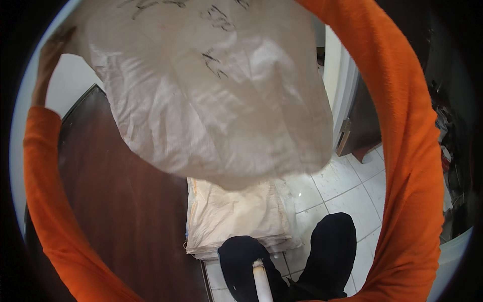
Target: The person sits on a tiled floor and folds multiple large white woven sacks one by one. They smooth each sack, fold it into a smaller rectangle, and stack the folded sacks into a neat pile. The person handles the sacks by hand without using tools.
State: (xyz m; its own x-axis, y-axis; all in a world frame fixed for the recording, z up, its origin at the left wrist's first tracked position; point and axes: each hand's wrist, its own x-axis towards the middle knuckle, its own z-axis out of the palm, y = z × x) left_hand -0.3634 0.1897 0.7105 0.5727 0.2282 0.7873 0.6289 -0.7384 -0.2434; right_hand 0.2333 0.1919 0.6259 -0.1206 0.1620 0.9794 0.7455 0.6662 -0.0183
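A large off-white woven sack (216,110) with dark handwritten marks hangs spread out in front of me and fills the upper middle. Its upper left corner is gripped by my left hand (63,41), whose fingers are dim and partly hidden against the fabric. My right arm, in an orange sleeve, reaches up past the top edge, so the right hand is out of the picture. Beneath the sack's lower edge lies a stack of flat, cream-coloured folded sacks or cloths (231,214), partly covered from view.
A dark brown tabletop (126,201) extends along the left. White floor tiles (347,196) show at the right, near a dark wooden piece of furniture or door (359,126). My dark-trousered knees (329,246) are close to the stack, with a white rod (261,282) between them.
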